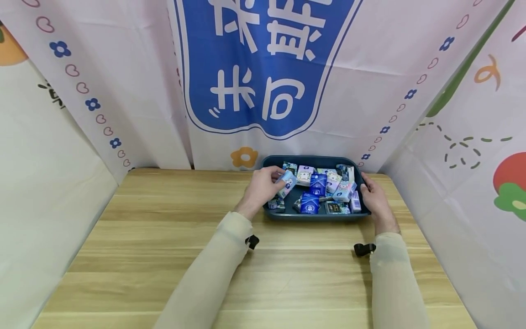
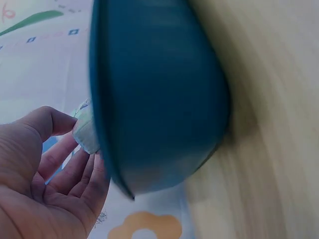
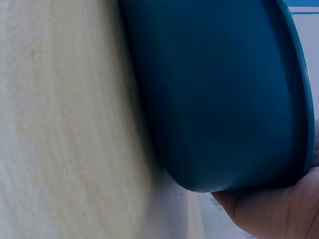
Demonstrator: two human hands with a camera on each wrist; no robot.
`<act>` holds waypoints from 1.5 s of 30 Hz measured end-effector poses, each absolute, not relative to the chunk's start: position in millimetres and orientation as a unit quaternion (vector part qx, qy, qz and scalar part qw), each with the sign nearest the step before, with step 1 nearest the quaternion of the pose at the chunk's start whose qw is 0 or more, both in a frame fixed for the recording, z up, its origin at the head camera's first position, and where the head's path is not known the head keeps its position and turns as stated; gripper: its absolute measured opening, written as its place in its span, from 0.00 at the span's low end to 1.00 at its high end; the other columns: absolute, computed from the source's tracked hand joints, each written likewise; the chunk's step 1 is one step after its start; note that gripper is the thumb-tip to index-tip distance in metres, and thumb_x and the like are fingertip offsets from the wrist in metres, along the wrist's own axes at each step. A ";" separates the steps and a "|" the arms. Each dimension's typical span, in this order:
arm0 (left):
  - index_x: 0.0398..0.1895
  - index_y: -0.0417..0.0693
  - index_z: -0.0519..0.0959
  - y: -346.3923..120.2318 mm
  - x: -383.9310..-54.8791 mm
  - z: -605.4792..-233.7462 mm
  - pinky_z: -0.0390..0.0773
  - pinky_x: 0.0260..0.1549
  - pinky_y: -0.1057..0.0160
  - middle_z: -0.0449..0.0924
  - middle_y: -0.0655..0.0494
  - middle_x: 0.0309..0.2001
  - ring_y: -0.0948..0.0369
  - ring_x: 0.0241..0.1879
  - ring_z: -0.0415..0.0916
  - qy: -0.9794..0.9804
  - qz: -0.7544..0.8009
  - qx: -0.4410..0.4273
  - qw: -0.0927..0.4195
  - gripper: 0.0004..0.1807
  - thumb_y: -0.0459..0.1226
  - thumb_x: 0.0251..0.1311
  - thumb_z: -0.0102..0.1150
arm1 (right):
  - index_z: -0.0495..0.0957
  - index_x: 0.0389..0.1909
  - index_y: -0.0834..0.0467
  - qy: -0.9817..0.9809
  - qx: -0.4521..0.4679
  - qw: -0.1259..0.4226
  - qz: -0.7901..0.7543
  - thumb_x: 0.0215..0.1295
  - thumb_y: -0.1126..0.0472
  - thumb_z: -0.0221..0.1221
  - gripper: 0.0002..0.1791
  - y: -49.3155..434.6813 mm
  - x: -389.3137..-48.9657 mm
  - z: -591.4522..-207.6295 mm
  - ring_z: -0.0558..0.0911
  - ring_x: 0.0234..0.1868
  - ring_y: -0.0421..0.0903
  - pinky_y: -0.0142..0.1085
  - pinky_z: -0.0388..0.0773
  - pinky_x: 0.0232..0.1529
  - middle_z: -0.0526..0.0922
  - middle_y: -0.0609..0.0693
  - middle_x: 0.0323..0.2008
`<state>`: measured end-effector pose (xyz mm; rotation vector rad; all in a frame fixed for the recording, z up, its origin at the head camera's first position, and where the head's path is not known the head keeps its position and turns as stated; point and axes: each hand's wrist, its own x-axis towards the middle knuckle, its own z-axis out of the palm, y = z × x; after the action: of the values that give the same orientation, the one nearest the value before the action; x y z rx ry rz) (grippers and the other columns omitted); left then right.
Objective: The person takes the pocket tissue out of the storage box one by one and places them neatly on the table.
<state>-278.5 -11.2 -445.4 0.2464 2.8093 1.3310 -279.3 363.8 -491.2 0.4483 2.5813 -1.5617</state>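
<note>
A dark teal tray (image 1: 316,218) stands at the back of the table, filled with small pocket tissue packs in deep blue (image 1: 309,203), pale lilac (image 1: 304,175) and dark patterns. Over its left end, my left hand (image 1: 263,186) pinches a light blue and lilac tissue pack (image 1: 287,182) between thumb and fingers. The left wrist view has this hand (image 2: 65,169) beside the tray's outer wall (image 2: 159,99), the pack (image 2: 87,132) partly behind the rim. At the opposite end my right hand (image 1: 376,198) grips the tray's rim, its fingers largely hidden in the right wrist view.
The wooden table (image 1: 172,256) extends in front and to the left of the tray. A white printed curtain (image 1: 144,91) with a blue sign (image 1: 263,68) hangs right behind it, and more printed cloth (image 1: 464,192) closes off the right side.
</note>
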 end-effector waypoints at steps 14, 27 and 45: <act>0.73 0.45 0.87 -77.3 -280.1 -427.5 0.93 0.68 0.46 0.93 0.42 0.65 0.45 0.64 0.93 0.869 0.487 0.084 -0.006 0.20 0.35 0.82 0.68 | 0.46 0.99 0.42 0.789 0.162 0.062 -0.590 0.99 0.55 0.36 0.35 370.4 -280.6 -492.7 0.46 0.98 0.61 0.60 0.47 0.99 0.39 0.53 1.00; 0.78 0.38 0.83 -154.4 -284.3 -432.7 0.90 0.72 0.42 0.89 0.33 0.70 0.39 0.69 0.89 0.868 0.493 0.039 -0.029 0.24 0.33 0.84 0.63 | 0.45 0.99 0.38 0.783 0.165 0.071 -0.595 0.99 0.53 0.35 0.35 369.7 -279.8 -492.9 0.52 0.95 0.59 0.58 0.54 0.97 0.39 0.52 1.00; 0.82 0.38 0.80 -253.2 -287.2 -454.1 0.80 0.55 0.69 0.85 0.30 0.75 0.36 0.73 0.85 0.891 0.452 -0.021 -0.043 0.27 0.41 0.87 0.60 | 0.45 0.99 0.40 0.790 0.156 0.067 -0.590 0.99 0.54 0.35 0.35 368.8 -279.5 -492.7 0.54 0.94 0.60 0.58 0.57 0.96 0.41 0.55 1.00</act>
<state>-287.2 -253.2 -454.1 -0.0680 2.8774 1.4610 -279.5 368.8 -492.7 0.4694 2.3793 -1.7775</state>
